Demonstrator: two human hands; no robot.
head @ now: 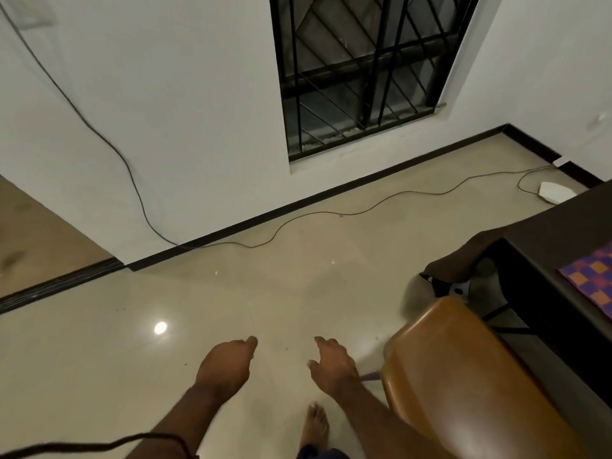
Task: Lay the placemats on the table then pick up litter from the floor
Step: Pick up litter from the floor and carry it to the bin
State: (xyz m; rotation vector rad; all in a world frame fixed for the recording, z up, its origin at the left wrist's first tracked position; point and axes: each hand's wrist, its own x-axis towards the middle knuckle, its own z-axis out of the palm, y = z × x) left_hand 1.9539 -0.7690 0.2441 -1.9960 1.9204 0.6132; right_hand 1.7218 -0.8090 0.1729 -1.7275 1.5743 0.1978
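**Beige tiles, two loose hands beside the orange chair**

Glossy beige floor (99,376) fills most of the view, and the orange-brown chair (463,376) stands at its lower right. Just left of the chair, the right hand (331,362) hangs palm-down over the tiles, its fingers relaxed and slightly spread, holding nothing. Further left of the chair, the left hand (228,362) is seen from the back, its fingers loosely curled downward; it too holds nothing. Below the hands, close to the chair's left edge, a bare foot (314,425) rests on the floor.

To the right of the chair stands the dark table (546,233). A placemat (592,283), checked in purple and orange, lies flat on it at the frame's right edge, only partly in view.

Well beyond the chair, toward the wall, two tiny pale scraps of litter lie on the tiles: one scrap (332,261) up and left of the chair, another scrap (216,273) further left. They are too small to say what they are.

Past them a thin cable (331,213) snakes along the black skirting (298,207) and climbs the white wall. Above the chair, near the table's far corner, the cable reaches a white device (556,192) on the floor. A window with a black grille (357,71) is set in the wall behind. A round spot of reflected light (160,327) shines on the tiles far left of the chair.
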